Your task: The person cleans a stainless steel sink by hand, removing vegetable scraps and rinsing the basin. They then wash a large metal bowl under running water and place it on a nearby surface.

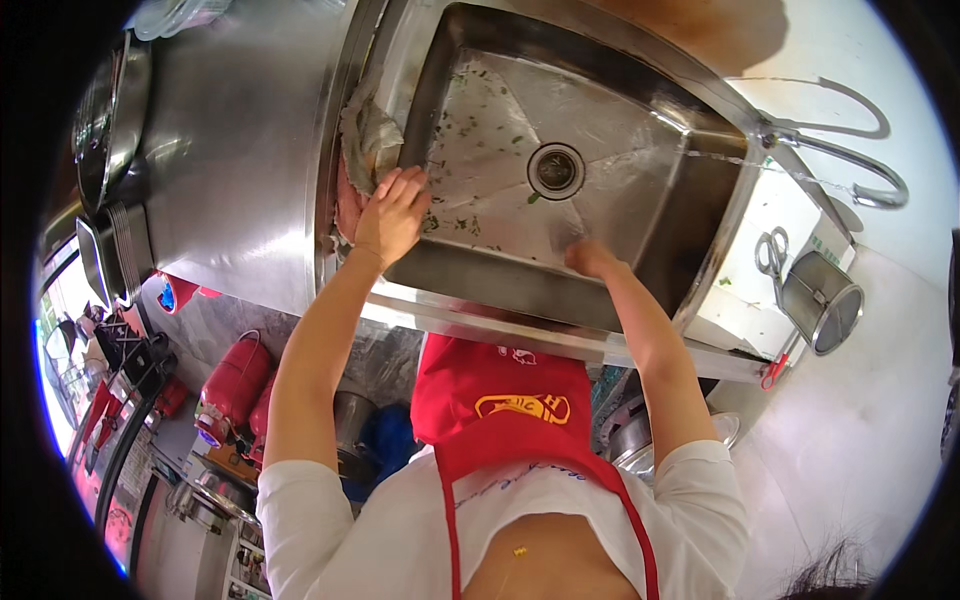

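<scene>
In the head view, my left hand (pixel 393 216) lies on the left rim of a stainless steel sink (pixel 517 289), beside a crumpled grey cloth (pixel 365 142) and a pink cloth (pixel 348 206). Its fingers reach over the sink's edge, and no object shows plainly in it. My right hand (pixel 592 259) is low over the near right part of the basin, blurred, with its fingers curled; whether it holds something cannot be told. Small green leaf scraps (pixel 465 223) are scattered over the left part of the basin floor. The round drain (pixel 556 171) has a strainer in it.
A curved metal faucet (pixel 847 154) runs a thin stream into the sink. Scissors (pixel 771 255) and a metal mesh basket (pixel 821 300) stand on the right. A steel counter (pixel 232 142) adjoins on the left, with stacked metal trays (pixel 116 251). Red gas cylinders (pixel 238 379) stand below.
</scene>
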